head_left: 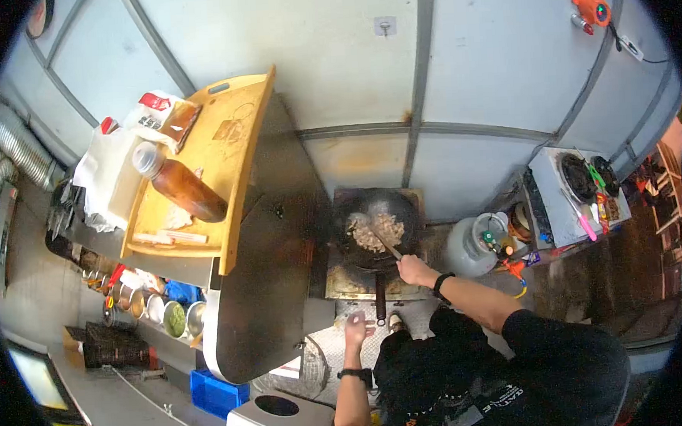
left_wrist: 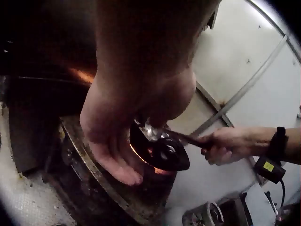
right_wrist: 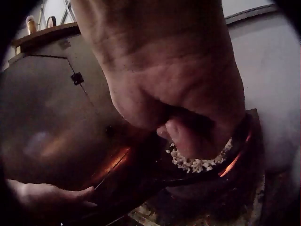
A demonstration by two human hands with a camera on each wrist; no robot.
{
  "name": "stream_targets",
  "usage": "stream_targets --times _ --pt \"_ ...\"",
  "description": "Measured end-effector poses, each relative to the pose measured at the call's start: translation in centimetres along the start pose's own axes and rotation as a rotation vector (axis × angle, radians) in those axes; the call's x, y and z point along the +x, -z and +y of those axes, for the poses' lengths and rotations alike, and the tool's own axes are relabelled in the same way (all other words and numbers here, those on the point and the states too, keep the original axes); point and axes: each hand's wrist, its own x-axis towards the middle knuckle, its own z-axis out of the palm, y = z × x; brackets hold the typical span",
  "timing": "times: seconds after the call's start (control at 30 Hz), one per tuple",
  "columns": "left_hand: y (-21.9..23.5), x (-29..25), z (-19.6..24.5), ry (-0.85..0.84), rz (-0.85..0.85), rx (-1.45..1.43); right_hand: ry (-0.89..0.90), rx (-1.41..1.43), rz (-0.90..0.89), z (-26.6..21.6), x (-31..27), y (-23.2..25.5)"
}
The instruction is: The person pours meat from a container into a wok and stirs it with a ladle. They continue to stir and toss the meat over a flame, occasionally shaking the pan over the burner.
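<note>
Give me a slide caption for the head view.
Right hand holding a utensil in a wok of chopped food on a stove, left hand near the wok's handle.

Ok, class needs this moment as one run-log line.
right hand: grips utensil; left hand: near wok handle, holding nothing visible; wok: on stove, chopped food inside; flame: visible

Two hands (head_left: 416,270), two wristbands (head_left: 443,285), one wok (head_left: 404,217), one utensil (head_left: 390,248); one amber bottle (head_left: 190,194) near the right edge of one tray (head_left: 231,111); one blue crate (head_left: 216,394); one gas cylinder (head_left: 463,251).
</note>
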Motion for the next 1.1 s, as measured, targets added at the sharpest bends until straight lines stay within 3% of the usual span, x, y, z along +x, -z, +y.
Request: stream_targets --times 0.03,0.1,0.17,0.27,0.37,0.47,0.6,0.7,0.77,0.83,0.87,0.9,0.97,1.0,1.1 --pt "1.8 -1.0 -0.9 0.038 0.009 -0.111 0.130 -0.056 0.036 0.5 -1.1 -0.8" --pt "4.4 -4.2 -1.9 0.033 0.087 -0.119 0.212 -0.040 0.054 2.7 -2.9 -2.0" --pt "6.3 -5.8 -3.6 0.035 0.122 -0.156 0.040 -0.069 -0.065 0.3 -7.1 5.1" --pt "6.8 -5.9 -3.8 0.034 0.120 -0.066 -0.026 -0.126 -0.003 1.2 -9.8 7.4" --pt "6.1 -4.6 -2.2 0.030 0.064 -0.074 -0.170 0.003 -0.059 -0.1 -11.5 8.8" --pt "4.1 -3.4 0.4 0.040 -0.020 -0.157 0.009 -0.087 -0.097 2.5 -9.6 6.3" --pt "5.1 -3.2 0.2 -0.016 -0.032 -0.039 -0.247 0.129 0.137 3.7 -7.1 4.0" --pt "6.5 -6.4 -0.8 0.005 0.102 -0.071 -0.312 0.205 0.310 4.7 -5.7 1.8" --pt "8.3 -7.2 -3.5 0.004 0.089 -0.049 -0.415 0.373 0.206 3.1 -5.5 3.1" --pt "9.5 -7.9 -6.1 0.108 0.093 -0.063 -0.450 0.541 0.059 2.0 -5.8 4.1" --pt "11.0 -8.2 -8.4 0.091 0.041 -0.090 -0.386 0.434 -0.011 3.7 -4.8 2.6" --pt "12.0 -8.3 -10.0 0.073 -0.008 -0.119 -0.418 0.472 -0.007 3.7 -4.7 3.0" --pt "11.8 -10.1 -10.3 0.083 0.053 -0.113 -0.479 0.545 -0.014 3.6 -4.9 4.3" --pt "11.8 -10.3 -10.3 0.105 0.073 -0.105 -0.462 0.541 0.137 3.9 -4.2 3.2" --pt "12.0 -10.2 -10.1 0.119 0.099 -0.110 -0.451 0.526 0.248 4.3 -1.7 1.7"
